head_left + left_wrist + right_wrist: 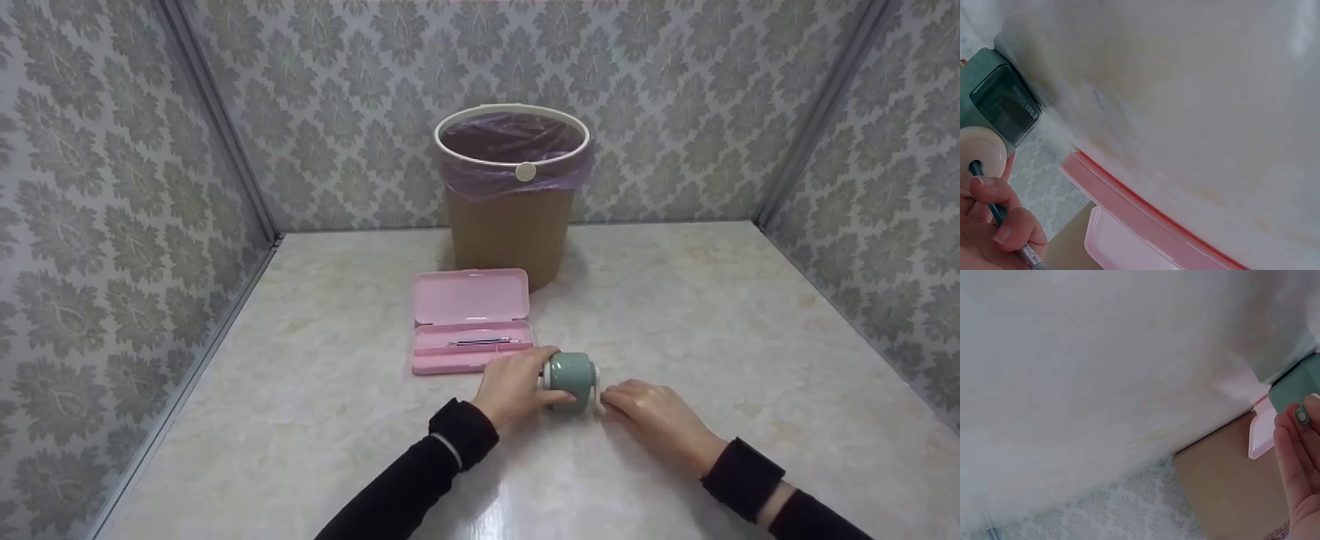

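Observation:
A green pencil sharpener (571, 379) with a cream front and a dark see-through shavings drawer (1008, 104) lies on its side on the table. My left hand (516, 386) holds it with thumb and forefinger spread over the body. Other fingers of that hand curl round a dark green pencil (997, 212) with a silvery end, whose other end sits in the front hole. On the sharpener's far side from the pencil, my right hand (660, 420) pinches the small green knob (1302, 416) of the crank (598, 390). Its fingertips partly cover the crank.
Just beyond my left hand lies a pink pencil case (471, 296), lid up, with slim pen-like items (480, 342) inside. Behind it stands a brown waste bin (510, 232) with a purple liner and a cream rim. Patterned panels (360, 112) enclose the marbled table (300, 420).

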Available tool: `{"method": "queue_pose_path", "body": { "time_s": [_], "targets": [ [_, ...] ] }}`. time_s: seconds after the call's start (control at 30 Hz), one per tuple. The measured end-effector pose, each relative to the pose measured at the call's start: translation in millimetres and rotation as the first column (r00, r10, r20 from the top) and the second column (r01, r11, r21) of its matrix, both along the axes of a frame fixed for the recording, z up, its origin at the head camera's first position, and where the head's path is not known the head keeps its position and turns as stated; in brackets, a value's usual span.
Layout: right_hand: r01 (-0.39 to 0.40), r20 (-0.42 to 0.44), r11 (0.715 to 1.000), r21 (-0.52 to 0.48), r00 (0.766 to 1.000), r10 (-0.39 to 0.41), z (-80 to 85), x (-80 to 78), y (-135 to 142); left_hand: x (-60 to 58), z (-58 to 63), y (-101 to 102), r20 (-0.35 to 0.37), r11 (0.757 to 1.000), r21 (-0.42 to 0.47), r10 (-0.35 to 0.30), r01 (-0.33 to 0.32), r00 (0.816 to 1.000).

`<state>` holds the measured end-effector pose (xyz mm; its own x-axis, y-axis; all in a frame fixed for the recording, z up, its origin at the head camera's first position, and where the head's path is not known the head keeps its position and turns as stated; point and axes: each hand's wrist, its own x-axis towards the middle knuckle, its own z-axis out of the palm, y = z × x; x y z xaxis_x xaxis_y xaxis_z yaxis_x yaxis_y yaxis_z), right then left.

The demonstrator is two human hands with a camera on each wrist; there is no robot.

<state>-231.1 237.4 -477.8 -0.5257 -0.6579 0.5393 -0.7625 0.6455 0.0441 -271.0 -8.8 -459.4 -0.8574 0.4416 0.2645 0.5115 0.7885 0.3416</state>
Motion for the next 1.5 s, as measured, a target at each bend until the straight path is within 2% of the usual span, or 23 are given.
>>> {"method": "queue_pose_path", "body": {
  "time_s": [0.17,0.37,0.47,0.7,1.07,1.33,1.5],
  "targets": [
    [-0.011,-0.022,0.999,0.041,1.0,0.012,6.3,4.4,0.1,1.0,-1.5,1.3,-0.029,0.999,-0.034,-0.01,0.009,1.0],
    [0.05,0.013,0.999,0.008,0.999,-0.05,44.2,4.7,-3.0,-5.6,3.9,-1.8,-0.081,0.996,-0.081,-0.055,0.048,0.995],
    [0.062,0.05,0.998,0.011,0.997,-0.063,52.9,-0.6,-3.5,-5.5,2.9,-2.0,-0.083,0.996,-0.078,-0.04,0.033,0.996],
    [0.113,0.146,0.994,-0.01,0.983,-0.11,60.1,-5.6,-2.2,-6.1,1.0,0.8,-0.055,0.998,-0.055,-0.04,0.037,0.998],
    [0.18,0.282,0.982,-0.061,0.947,-0.156,66.6,-11.9,-1.9,-6.2,-0.8,1.9,-0.035,0.998,-0.034,-0.054,0.052,0.998],
    [0.192,0.266,0.98,-0.051,0.949,-0.172,69.8,-17.5,-6.3,-7.5,0.3,-0.6,-0.01,0.998,-0.018,-0.059,0.058,0.998],
    [0.199,0.245,0.979,-0.044,0.952,-0.183,71.2,-19.7,-7.4,-9.6,1.3,-1.0,-0.027,0.998,-0.02,-0.06,0.06,0.998]
  ]
}}
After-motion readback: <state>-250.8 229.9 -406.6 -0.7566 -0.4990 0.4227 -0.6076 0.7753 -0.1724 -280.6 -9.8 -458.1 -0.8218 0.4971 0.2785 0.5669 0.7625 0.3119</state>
